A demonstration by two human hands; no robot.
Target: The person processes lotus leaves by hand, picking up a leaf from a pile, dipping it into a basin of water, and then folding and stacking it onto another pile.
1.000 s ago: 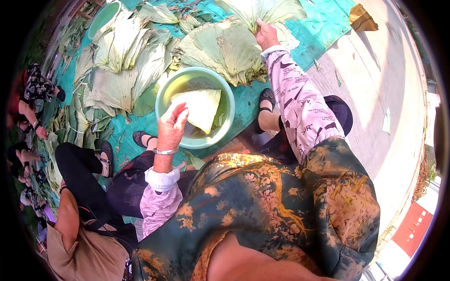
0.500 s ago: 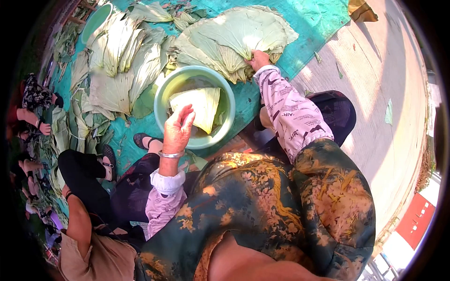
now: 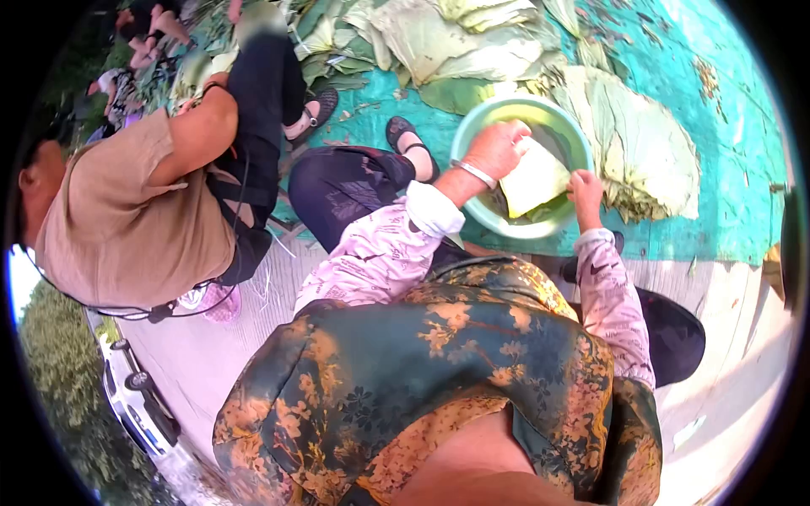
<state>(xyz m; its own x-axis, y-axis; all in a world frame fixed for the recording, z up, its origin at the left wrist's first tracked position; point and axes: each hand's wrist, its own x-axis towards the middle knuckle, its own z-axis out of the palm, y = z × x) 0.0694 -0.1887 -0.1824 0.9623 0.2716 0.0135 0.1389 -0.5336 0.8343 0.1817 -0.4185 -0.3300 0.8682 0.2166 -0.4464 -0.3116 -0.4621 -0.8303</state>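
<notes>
A folded pale yellow-green leaf (image 3: 533, 179) is held over the light green basin (image 3: 479, 211). My left hand (image 3: 498, 152), with a bracelet at its wrist, has its fingers curled on the leaf's upper left edge. At the basin's right rim, my right hand (image 3: 585, 191) pinches the leaf's right corner. Dark contents show in the basin below the leaf, but I cannot make out what they are. Right of the basin lies a fanned stack of large, dry, pale green leaves (image 3: 645, 139).
More broad leaves (image 3: 456, 42) lie behind the basin on a teal tarp (image 3: 371, 118). A person in a brown shirt (image 3: 135, 219) sits close on my left. Further people are at the upper left. A white car (image 3: 139, 396) stands on the paving at lower left.
My view has swung left. My right hand has left the leaf stack and now pinches the folded leaf; my left hand has gone from loosely raised above it to curled on its edge.
</notes>
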